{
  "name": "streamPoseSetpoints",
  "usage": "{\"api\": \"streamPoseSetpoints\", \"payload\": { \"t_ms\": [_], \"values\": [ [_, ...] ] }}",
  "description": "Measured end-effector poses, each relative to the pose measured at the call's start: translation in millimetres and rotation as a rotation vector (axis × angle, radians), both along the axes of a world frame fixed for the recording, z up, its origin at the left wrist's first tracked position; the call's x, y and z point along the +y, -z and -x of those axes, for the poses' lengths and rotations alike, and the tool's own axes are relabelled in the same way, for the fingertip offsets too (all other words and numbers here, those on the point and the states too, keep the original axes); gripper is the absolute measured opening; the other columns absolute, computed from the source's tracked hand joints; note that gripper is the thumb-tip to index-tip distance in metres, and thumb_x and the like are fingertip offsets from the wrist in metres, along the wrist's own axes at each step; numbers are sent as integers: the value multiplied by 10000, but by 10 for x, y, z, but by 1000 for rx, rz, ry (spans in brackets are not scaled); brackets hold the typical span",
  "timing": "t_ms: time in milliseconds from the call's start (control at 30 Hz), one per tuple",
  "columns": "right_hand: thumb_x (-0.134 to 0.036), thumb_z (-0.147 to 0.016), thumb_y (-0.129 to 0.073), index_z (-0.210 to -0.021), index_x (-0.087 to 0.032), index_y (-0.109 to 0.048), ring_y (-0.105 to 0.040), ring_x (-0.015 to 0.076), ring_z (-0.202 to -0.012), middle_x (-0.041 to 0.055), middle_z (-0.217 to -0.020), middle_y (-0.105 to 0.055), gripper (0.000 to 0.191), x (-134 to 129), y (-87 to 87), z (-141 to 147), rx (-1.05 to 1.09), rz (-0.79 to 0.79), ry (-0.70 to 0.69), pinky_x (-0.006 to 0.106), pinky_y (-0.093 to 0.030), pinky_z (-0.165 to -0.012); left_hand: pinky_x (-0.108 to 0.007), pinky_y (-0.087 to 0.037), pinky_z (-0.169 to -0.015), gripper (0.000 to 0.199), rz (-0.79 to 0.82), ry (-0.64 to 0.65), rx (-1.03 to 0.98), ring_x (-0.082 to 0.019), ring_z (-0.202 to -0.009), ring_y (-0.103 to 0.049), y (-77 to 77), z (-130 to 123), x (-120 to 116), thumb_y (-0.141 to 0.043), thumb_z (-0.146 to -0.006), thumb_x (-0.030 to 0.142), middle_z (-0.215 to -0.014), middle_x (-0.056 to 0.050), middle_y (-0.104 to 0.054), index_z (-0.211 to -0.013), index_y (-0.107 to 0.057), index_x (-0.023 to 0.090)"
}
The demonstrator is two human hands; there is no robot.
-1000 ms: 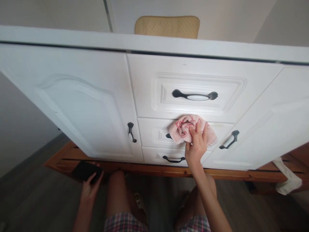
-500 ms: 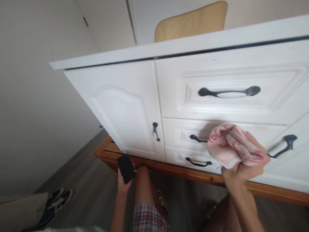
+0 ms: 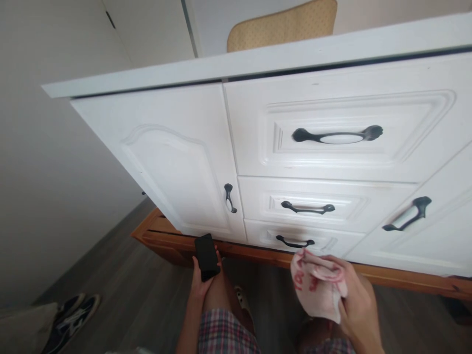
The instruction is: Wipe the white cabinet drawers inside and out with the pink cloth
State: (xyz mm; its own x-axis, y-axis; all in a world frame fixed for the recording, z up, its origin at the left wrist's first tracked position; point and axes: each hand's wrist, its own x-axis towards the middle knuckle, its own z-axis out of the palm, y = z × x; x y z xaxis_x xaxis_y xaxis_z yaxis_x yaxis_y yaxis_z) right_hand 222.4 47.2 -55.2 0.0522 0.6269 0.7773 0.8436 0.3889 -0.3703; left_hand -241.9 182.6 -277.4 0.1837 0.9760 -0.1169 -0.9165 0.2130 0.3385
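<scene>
My left hand (image 3: 201, 282) is closed around a black phone (image 3: 207, 256), whose dark face is turned up, near the cabinet's wooden base. In my right hand (image 3: 356, 295) is a folded pink cloth (image 3: 317, 285) with red lettering, gripped at its right side and hanging below the lowest drawer. The cloth's left edge is just under the bottom drawer's black handle (image 3: 295, 242). The white cabinet (image 3: 173, 162) has its door and drawers closed. Its top drawer handle (image 3: 337, 136) is black with a white centre.
A tan dotted chair back or cushion (image 3: 282, 27) rises behind the white cabinet top (image 3: 147, 74). The orange-brown wooden base (image 3: 254, 253) runs along the bottom. At the lower left, another person's dark shoes (image 3: 72, 317) rest on the grey floor.
My right hand has moved down and left with the cloth, uncovering the middle drawer's handle. My left hand and the phone have shifted slightly right. The view has shifted a little.
</scene>
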Motion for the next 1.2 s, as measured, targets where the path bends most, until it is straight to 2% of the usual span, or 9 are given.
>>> {"api": "streamPoseSetpoints", "payload": {
  "t_ms": [200,433,567,667,767,867,1000,1100,1200],
  "values": [
    [-255,-1043,-504,-1204,-213,-719,-519,310,-1479,135,-1530,-607,272,345,283,32,-219,239,-258,495,-512,-1178,-479,-617,-982,704,-55,95,-54,-336,-1305,-718,88,-9,47,-260,-1118,704,-1492,-166,-694,-1682,-429,319],
    [-81,-919,-505,-1175,-164,-731,-410,326,-1571,165,-1648,-483,352,612,650,139,-367,385,-197,587,-352,-1319,-492,-620,-998,629,-48,76,-35,-327,-1347,-696,62,-9,12,-293,-1147,634,-1535,-132,-670,-1689,-404,335],
    [-72,-909,-527,-1190,-174,-740,-438,332,-1541,154,-1621,-501,367,611,726,207,-350,396,-149,585,-322,-1336,-510,-632,-971,614,-3,62,25,-344,-1313,-717,8,-7,3,-342,-1151,589,-1501,-159,-690,-1689,-405,302],
    [-69,-883,-549,-1133,-179,-749,-479,341,-1485,151,-1554,-545,339,612,705,273,-316,403,-105,579,-325,-1335,-507,-638,-961,575,36,31,75,-353,-1309,-719,-14,-18,-18,-444,-1135,433,-1497,-152,-694,-1693,-398,303],
    [-50,-853,-552,-1091,-168,-749,-475,348,-1480,164,-1526,-554,331,610,676,325,-311,396,-78,570,-315,-1342,-483,-633,-999,699,74,-1,116,-334,-1285,-736,-25,-46,-55,-521,-1021,167,-1483,-138,-707,-1696,-395,296],
    [-43,-857,-549,-1110,-168,-751,-462,346,-1493,166,-1538,-539,347,600,673,342,-317,398,-72,564,-306,-1345,-458,-648,-988,760,112,-20,146,-308,-1166,-790,-46,-81,-73,-541,-948,79,-1394,-137,-758,-1678,-433,259],
    [-42,-863,-541,-1128,-174,-755,-435,354,-1513,160,-1561,-514,365,588,682,329,-318,429,-72,571,-317,-1332,-468,-686,-879,557,133,-35,157,-304,-1012,-819,-116,-116,-48,-555,-1070,300,-1312,-160,-785,-1615,-516,196],
    [-48,-872,-538,-1144,-170,-759,-429,354,-1511,165,-1559,-512,371,584,673,327,-320,448,-81,572,-319,-1326,-483,-691,-859,550,126,-51,141,-308,-999,-815,-181,-127,-32,-501,-1114,493,-1332,-172,-773,-1564,-569,184],
    [-87,-909,-546,-1182,-182,-763,-456,348,-1466,154,-1529,-532,362,559,656,343,-318,452,-63,569,-337,-1310,-469,-688,-858,579,117,-64,117,-302,-998,-811,-229,-128,-40,-434,-1131,562,-1327,-172,-774,-1527,-605,177]
  ]
}}
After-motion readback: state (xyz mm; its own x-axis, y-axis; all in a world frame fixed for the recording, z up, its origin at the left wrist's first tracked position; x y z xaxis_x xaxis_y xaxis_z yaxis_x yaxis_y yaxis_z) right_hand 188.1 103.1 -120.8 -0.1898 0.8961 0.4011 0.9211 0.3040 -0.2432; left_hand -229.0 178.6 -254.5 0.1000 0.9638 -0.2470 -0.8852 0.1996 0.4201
